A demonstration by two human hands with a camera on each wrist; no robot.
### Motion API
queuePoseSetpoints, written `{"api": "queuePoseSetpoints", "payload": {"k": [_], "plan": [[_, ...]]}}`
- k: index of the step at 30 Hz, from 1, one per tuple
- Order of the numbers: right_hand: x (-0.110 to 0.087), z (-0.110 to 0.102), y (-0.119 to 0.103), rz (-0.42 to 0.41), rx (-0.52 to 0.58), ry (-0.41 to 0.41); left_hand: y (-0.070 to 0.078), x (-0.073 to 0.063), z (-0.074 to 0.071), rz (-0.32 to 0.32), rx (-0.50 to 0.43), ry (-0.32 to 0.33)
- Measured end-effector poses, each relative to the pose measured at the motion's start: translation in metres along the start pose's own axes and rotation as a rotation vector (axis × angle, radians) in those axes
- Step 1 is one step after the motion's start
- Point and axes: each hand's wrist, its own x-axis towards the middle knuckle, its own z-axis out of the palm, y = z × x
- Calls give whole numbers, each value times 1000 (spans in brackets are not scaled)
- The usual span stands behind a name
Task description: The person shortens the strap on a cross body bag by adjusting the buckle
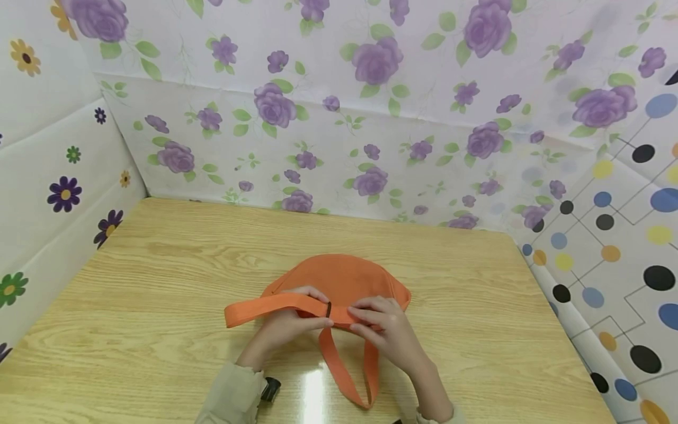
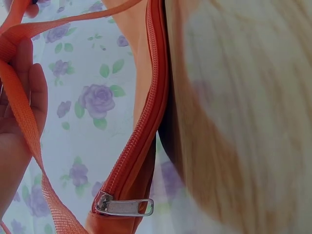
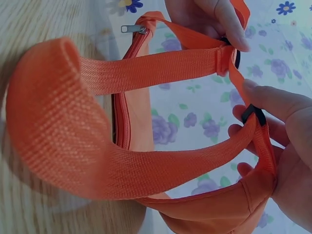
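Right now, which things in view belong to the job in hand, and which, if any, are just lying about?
In the job:
- bag
- strap, pinched in two places
- two black buckles on the strap

Just there:
- table, under the bag
- flowered sheet behind
- dotted sheet at right

No loose extras show.

One orange bag (image 1: 336,277), two hands (image 1: 286,324) (image 1: 392,330), two black buckles (image 3: 258,116) (image 3: 238,59), one zipper pull (image 2: 127,207), one table (image 1: 159,341)

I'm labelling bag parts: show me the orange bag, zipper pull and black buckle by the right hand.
Orange bag (image 1: 339,277): head view, on the broad panel.
Zipper pull (image 2: 126,207): left wrist view, on the tab.
Black buckle (image 3: 260,116): right wrist view, on the frame.
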Motion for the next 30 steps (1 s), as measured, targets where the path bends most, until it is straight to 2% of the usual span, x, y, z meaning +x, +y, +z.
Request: {"api": "queuePoseSetpoints", "payload": {"k": [7, 15, 26, 30], "plan": [[3, 3, -3, -16, -31, -11, 5, 1, 2, 42, 34, -16], [6, 8, -8, -70, -45, 33, 6, 1, 3, 28, 48, -4], [7, 15, -9, -58, -77, 35, 6, 2, 5, 46, 27, -5], [9, 16, -10, -66, -47, 63, 6, 1, 5, 40, 24, -2]]}}
